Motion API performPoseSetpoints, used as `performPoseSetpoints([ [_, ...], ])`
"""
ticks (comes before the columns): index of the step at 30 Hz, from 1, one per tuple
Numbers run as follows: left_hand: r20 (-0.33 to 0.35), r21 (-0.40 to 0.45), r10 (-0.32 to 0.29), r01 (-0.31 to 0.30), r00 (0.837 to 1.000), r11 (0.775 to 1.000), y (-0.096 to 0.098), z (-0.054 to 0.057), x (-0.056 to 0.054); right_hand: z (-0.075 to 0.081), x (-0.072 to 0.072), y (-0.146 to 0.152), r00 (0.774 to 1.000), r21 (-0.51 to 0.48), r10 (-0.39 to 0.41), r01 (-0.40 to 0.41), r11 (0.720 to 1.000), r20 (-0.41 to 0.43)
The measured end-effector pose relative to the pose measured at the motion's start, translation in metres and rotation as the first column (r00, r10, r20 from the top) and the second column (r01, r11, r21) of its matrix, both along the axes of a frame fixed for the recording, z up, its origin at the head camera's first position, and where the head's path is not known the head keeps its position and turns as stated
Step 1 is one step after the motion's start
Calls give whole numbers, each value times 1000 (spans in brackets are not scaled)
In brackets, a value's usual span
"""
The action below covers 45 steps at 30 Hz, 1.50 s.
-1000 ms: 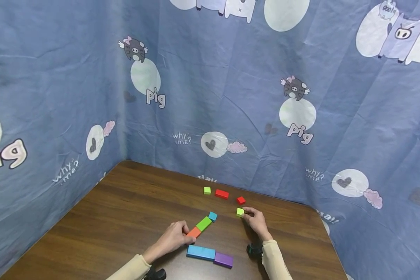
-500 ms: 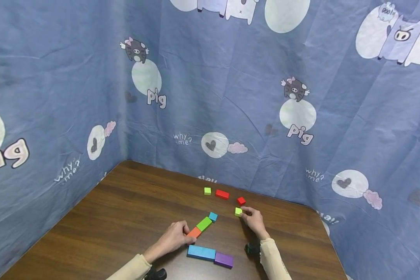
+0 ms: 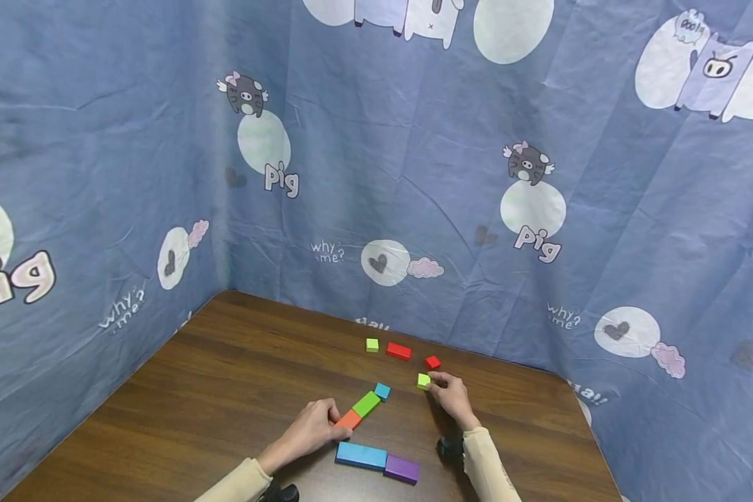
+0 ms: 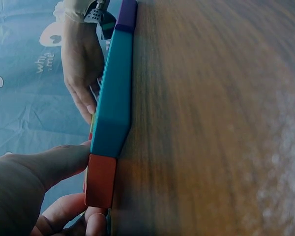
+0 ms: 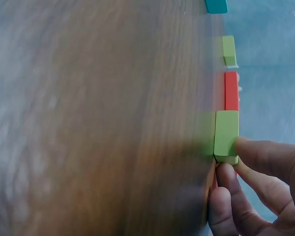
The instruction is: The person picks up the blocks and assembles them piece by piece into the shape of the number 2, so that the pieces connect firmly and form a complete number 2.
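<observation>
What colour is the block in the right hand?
The block is light yellow-green, clearest in the right wrist view.

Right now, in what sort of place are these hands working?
Probably a curtained indoor play corner: coloured blocks lie on a brown wood-grain table, and blue pig-print cloth hangs along two of its sides.

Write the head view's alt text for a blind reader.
The left hand holds an orange block in a row with a green block and a small blue block; the right hand pinches a lime cube. A long blue block and a purple block lie nearer on the wooden table; two red blocks farther back.
</observation>
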<state>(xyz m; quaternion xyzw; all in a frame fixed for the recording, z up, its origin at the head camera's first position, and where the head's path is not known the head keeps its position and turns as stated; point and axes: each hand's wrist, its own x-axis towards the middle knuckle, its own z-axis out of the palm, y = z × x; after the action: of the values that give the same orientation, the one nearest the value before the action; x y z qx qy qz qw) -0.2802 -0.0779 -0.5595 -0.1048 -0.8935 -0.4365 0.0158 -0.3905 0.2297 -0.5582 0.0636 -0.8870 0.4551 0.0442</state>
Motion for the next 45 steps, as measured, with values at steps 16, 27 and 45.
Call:
performPoseSetpoints([
  [16, -9, -13, 21, -21, 1000, 1000, 1, -5, -1, 0, -2, -15, 999, 25, 36, -35, 999, -29],
  [27, 0, 8, 25, -25, 1000, 1000, 0, -1, -1, 7, -3, -19, 999, 8, 45, -45, 999, -12],
  [45, -1, -6, 28, -28, 1000, 1000, 0, -3, -1, 2, -4, -35, 998, -7, 61, -61, 998, -9],
])
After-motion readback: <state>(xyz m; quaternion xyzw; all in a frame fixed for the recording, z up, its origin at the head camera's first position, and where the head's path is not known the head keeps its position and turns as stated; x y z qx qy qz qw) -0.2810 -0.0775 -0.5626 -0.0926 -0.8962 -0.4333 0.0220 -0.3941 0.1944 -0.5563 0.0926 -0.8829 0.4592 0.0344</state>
